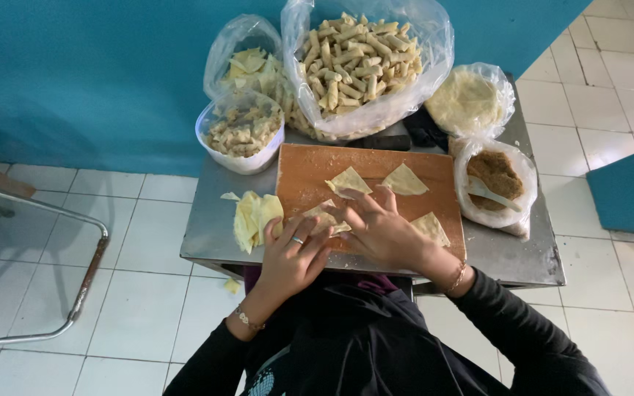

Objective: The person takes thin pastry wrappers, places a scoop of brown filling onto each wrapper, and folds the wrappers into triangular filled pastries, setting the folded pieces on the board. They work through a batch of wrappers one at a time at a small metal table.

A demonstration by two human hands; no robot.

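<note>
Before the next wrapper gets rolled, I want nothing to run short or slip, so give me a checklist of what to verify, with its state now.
1. Wrapper piece under both hands, left hand and right hand: ok.
2. Wooden cutting board flat on the metal table: ok.
3. Spare cut wrappers on the board: ok, three lie ready.
4. Wrapper stack beside the left hand: ok.
5. Filling bag open, spoon inside: ok.
6. Filling already on the piece: cannot tell, hands cover it.
</note>
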